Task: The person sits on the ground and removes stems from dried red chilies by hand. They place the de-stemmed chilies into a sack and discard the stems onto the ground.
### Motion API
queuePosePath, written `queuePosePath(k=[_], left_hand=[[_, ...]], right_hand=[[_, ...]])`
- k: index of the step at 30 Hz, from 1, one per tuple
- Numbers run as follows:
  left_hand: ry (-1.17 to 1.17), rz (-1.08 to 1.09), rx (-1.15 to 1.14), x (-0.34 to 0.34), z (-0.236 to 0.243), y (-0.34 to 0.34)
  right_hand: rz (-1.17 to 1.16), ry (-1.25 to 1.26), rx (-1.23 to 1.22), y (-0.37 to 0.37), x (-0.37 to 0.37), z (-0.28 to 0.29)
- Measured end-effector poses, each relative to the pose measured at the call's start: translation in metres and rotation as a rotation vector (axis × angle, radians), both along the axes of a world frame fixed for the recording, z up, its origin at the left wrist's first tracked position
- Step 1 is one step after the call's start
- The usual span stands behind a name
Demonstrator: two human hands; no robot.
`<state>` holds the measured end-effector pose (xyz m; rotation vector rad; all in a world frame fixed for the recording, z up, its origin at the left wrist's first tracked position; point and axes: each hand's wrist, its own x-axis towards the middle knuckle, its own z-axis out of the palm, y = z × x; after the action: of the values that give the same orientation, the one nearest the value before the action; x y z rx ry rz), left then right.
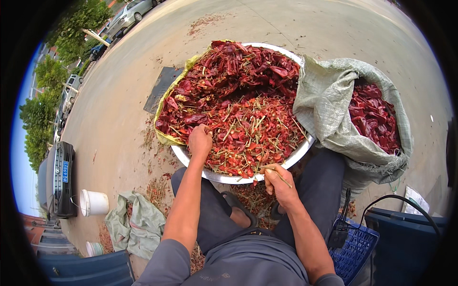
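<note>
A wide metal basin (301, 151) stands in front of my knees, heaped with dried red chili peppers (238, 66). Nearer to me in it lie broken red pieces mixed with pale stems (253, 131). My left hand (200, 141) is closed at the left side of the heap; its fingertips are partly hidden, so what they hold cannot be made out. At the near rim, my right hand (280, 185) pinches a thin tan stem (284, 177) between thumb and fingers. Yellow sacking (164, 137) edges the heap on the left.
A pale woven sack (329, 102) of whole dried chilies (374, 119) leans against the basin's right side. Left of me are a crumpled sack (136, 224) and a white bucket (94, 202). A blue plastic basket (355, 245) stands at my right. Parked cars (62, 176) line the far left.
</note>
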<state>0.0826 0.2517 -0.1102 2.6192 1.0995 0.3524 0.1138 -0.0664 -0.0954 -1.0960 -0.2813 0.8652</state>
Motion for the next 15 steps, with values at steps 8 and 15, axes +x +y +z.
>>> queuePosePath(k=[8, 15], left_hand=[[0.018, 0.022, -0.170, 0.004, 0.000, 0.006], [-0.120, -0.158, 0.026, 0.001, -0.023, 0.008]], right_hand=[[0.043, 0.036, -0.049, 0.004, -0.007, -0.006], [0.072, 0.020, -0.071, 0.002, -0.008, -0.004]])
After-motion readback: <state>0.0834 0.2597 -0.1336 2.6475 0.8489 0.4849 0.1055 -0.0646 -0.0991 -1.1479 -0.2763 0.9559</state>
